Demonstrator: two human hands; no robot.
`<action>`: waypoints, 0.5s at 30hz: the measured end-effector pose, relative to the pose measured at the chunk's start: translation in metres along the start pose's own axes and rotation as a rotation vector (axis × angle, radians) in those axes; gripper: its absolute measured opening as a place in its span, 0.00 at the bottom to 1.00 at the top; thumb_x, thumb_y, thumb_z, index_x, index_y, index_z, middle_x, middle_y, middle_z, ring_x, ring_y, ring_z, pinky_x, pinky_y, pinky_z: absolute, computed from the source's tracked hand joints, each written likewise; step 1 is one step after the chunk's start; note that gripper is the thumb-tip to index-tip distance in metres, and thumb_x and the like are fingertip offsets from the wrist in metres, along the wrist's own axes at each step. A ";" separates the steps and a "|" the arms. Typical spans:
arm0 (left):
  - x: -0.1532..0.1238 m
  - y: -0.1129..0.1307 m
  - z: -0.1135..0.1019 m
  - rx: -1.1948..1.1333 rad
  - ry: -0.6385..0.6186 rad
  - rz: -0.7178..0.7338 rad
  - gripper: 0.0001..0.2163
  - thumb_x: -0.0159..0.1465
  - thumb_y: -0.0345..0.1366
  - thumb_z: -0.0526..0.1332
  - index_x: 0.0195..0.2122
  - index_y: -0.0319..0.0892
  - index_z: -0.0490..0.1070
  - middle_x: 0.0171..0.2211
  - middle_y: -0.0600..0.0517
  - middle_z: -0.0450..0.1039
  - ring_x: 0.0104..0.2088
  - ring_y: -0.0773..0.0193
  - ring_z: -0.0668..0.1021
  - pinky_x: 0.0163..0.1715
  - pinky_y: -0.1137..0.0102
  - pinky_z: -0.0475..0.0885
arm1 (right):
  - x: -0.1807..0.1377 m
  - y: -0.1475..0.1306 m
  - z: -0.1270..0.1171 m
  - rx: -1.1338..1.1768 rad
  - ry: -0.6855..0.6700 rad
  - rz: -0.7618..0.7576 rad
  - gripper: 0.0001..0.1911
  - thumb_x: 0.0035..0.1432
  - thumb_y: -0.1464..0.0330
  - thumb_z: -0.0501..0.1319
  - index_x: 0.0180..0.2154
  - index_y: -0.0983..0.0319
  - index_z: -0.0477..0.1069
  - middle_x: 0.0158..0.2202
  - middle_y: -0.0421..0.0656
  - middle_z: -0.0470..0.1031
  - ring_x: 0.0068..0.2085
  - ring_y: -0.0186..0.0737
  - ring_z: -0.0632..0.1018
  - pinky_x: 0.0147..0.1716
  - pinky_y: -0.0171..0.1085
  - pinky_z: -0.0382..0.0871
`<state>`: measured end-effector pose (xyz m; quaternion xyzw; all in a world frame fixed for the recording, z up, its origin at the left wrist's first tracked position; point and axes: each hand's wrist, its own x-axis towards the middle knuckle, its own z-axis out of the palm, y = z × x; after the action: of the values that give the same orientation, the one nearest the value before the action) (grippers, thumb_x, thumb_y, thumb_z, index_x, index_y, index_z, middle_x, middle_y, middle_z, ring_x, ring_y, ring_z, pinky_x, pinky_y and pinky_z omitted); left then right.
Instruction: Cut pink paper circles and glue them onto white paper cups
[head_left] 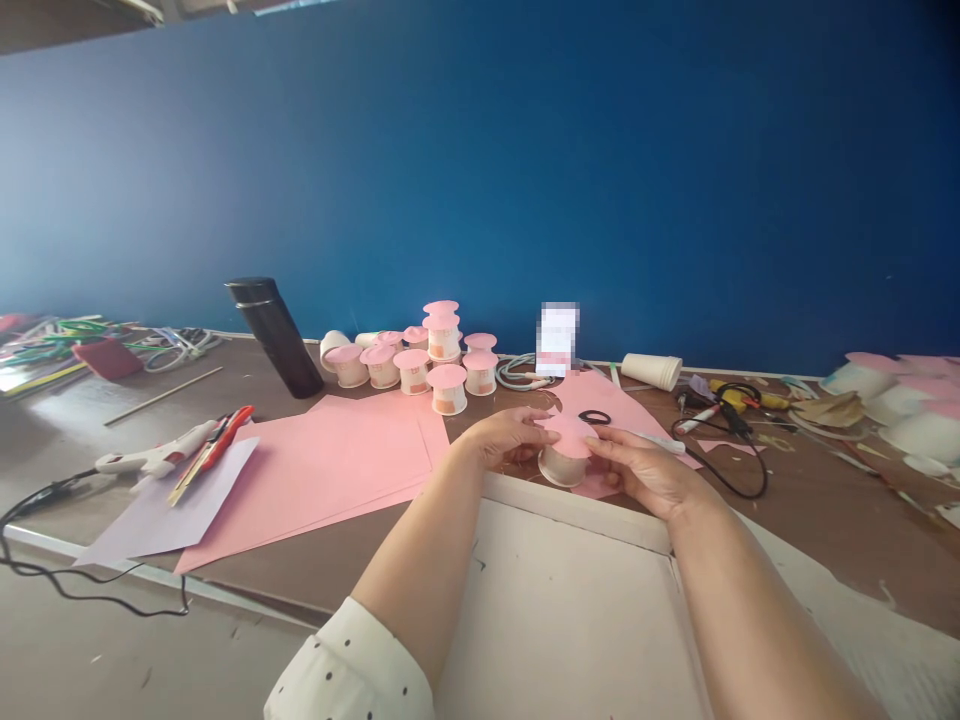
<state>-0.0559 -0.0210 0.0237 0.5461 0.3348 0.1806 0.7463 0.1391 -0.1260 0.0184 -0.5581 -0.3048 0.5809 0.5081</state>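
Between my two hands is an upturned paper cup (562,470) with a round pink paper disc (571,438) lying over its top. My left hand (508,436) pinches the disc's left edge with thumb and fingers. On the opposite side, my right hand (645,470) has its fingers closed at the disc's right edge, by the cup. Behind the disc shows a black loop (594,417), perhaps a scissors handle, on a cut pink sheet (615,400). Several similar cups with pink discs (448,378) stand further back, some stacked.
At left lie large pink sheets (337,460), a lilac sheet (165,510), red-handled scissors (221,440) and a corded glue gun (154,455). A black flask (277,340) stands behind. Cups (652,371), cables and tools crowd the right. A pale board (570,600) lies under my forearms.
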 end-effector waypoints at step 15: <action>-0.009 0.008 0.013 0.155 -0.012 -0.020 0.44 0.43 0.40 0.77 0.62 0.50 0.64 0.37 0.52 0.71 0.27 0.68 0.73 0.27 0.71 0.71 | -0.003 0.000 0.006 -0.214 -0.048 -0.072 0.29 0.46 0.58 0.73 0.52 0.55 0.74 0.52 0.46 0.78 0.50 0.50 0.78 0.33 0.36 0.73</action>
<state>-0.0530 -0.0329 0.0361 0.5999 0.3488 0.1435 0.7056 0.1335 -0.1272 0.0207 -0.5839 -0.3968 0.5396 0.4587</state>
